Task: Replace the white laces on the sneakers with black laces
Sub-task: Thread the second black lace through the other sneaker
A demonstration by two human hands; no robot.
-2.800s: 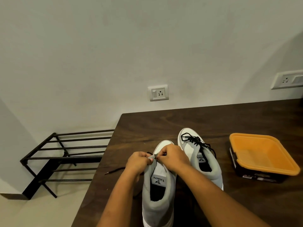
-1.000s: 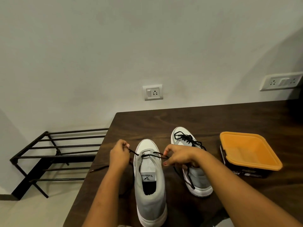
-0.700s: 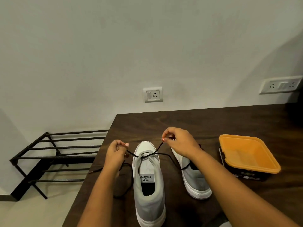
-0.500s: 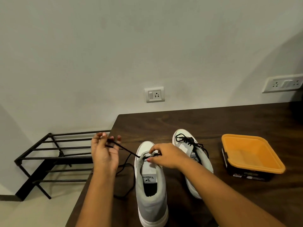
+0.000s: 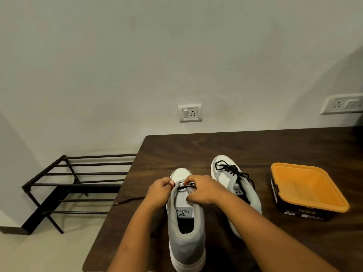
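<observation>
Two grey-and-white sneakers stand on the dark wooden table (image 5: pixel 275 146). The near sneaker (image 5: pixel 186 228) points away from me, with a black lace (image 5: pixel 185 187) crossing its lowest eyelets. My left hand (image 5: pixel 159 191) pinches the lace at the sneaker's left side. My right hand (image 5: pixel 204 190) pinches it over the tongue on the right side. A loose end of the lace (image 5: pixel 127 201) trails left to the table edge. The far sneaker (image 5: pixel 233 185) on the right is fully laced in black.
An orange-lidded dark box (image 5: pixel 306 191) sits at the right of the table. A black metal shoe rack (image 5: pixel 74 183) stands on the floor to the left, past the table edge. The wall behind carries two sockets (image 5: pixel 190 113).
My left hand, which had pulled the lace out to the left, has come back to the sneaker's toe eyelets. Both hands now meet over the near sneaker's front.
</observation>
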